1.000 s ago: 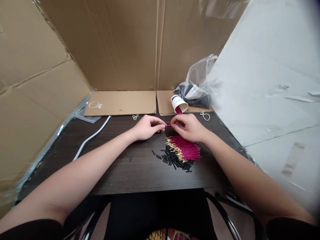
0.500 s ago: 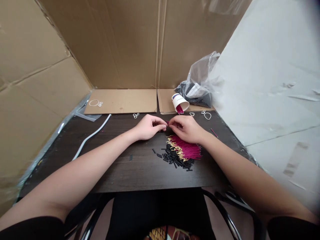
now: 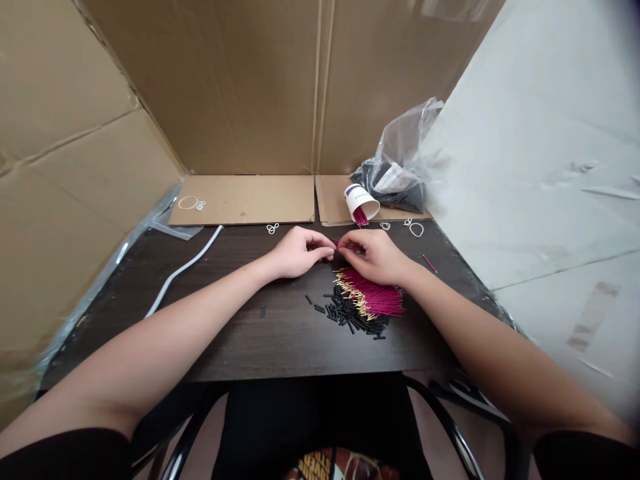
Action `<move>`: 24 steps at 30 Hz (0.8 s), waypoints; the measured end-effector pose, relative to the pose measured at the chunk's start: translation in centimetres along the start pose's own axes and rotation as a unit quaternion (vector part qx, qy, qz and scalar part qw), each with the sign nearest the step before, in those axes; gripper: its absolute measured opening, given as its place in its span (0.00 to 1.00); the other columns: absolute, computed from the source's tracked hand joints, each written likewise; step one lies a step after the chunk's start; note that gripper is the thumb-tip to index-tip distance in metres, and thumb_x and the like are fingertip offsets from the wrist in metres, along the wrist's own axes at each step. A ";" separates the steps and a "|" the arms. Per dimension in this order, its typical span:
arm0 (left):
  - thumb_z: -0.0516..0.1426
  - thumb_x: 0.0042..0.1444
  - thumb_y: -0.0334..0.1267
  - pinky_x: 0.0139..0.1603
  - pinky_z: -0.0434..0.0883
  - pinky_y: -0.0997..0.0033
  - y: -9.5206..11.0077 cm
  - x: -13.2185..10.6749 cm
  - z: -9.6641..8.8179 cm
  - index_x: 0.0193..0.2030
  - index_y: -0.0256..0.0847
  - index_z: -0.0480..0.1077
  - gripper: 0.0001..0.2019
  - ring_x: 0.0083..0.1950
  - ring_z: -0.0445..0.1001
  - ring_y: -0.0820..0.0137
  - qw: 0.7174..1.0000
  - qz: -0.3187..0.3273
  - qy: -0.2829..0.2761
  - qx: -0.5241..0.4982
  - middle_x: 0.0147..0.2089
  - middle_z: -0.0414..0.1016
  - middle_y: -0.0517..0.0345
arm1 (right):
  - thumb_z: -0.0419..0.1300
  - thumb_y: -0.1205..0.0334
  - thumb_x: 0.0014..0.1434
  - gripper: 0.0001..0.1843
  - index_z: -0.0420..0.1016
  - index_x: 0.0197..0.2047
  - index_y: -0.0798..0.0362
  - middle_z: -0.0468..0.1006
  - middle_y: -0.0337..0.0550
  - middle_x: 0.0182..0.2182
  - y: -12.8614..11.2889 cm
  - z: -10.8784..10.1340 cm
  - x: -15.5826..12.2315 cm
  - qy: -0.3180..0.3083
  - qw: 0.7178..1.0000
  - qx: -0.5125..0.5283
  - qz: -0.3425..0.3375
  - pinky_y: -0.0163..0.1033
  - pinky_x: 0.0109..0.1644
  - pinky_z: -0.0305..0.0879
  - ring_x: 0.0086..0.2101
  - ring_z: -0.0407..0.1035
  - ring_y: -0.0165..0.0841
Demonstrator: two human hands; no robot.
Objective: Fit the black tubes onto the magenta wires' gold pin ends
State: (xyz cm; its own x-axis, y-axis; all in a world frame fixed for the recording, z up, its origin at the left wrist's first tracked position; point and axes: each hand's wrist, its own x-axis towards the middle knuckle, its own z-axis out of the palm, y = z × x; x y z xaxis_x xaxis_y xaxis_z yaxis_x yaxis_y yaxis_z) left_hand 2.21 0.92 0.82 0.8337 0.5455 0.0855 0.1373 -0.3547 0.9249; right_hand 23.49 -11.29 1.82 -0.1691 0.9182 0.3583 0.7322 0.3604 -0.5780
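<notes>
Soft diffuse light, stretched edges, darkened upper-right corner

no text could be read | yellow lettering, bottom edge: was blurred | white cup print: was too small | bag label: was illegible

Clock positions are taken from the meeting fingertips. The person's left hand and right hand nearly touch, both pinching thin magenta strands over the dark table. A heap of gold-tipped magenta wires lies between 4 and 5 o'clock, with short black tubes beside it, nearer 6. A white cup, tipped on its side with magenta wires in its mouth, lies at 1 o'clock; a clear bag rests at 2. One loose wire lies at 3, a pale tube at 9.
</notes>
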 end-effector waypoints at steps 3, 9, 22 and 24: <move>0.66 0.66 0.33 0.49 0.81 0.62 0.0 0.1 -0.1 0.44 0.39 0.86 0.05 0.40 0.85 0.66 1.000 -0.009 -0.004 -0.012 0.40 0.89 0.51 | 0.61 0.65 0.71 0.06 0.81 0.42 0.52 0.83 0.43 0.35 -0.2 -0.1 0.1 0.005 1.000 -0.002 -0.005 0.42 0.40 0.67 0.33 0.72 0.34; 0.67 0.66 0.35 0.50 0.81 0.62 0.0 0.1 -0.1 0.44 0.38 0.86 0.05 0.40 0.85 0.66 1.000 -0.009 -0.004 -0.024 0.40 0.89 0.50 | 0.62 0.63 0.71 0.05 0.80 0.42 0.51 0.81 0.43 0.34 -0.1 0.0 0.1 0.009 1.000 0.002 -0.004 0.42 0.38 0.66 0.32 0.70 0.33; 0.67 0.66 0.39 0.48 0.79 0.62 -0.3 0.2 -0.1 0.47 0.38 0.85 0.08 0.42 0.84 0.65 1.000 0.003 0.000 -0.006 0.43 0.89 0.49 | 0.63 0.64 0.68 0.03 0.77 0.40 0.50 0.80 0.43 0.34 -0.3 -1.4 0.2 0.012 1.000 -0.023 -0.013 0.44 0.40 0.67 0.33 0.70 0.35; 0.66 0.67 0.41 0.47 0.78 0.62 -0.4 0.2 -0.1 0.50 0.38 0.85 0.11 0.42 0.82 0.65 1.000 0.011 0.016 0.006 0.45 0.89 0.48 | 0.62 0.64 0.69 0.03 0.78 0.40 0.50 0.80 0.44 0.34 -0.1 -1.3 0.2 0.013 1.000 -0.020 -0.013 0.44 0.41 0.67 0.33 0.71 0.36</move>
State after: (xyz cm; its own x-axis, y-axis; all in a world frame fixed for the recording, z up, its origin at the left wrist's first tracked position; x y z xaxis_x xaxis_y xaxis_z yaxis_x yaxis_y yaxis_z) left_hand 2.27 1.27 0.49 0.8187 0.5621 0.1176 0.1264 -0.3762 0.9179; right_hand 24.25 -11.38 2.95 -0.1719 0.9034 0.3928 0.7538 0.3773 -0.5379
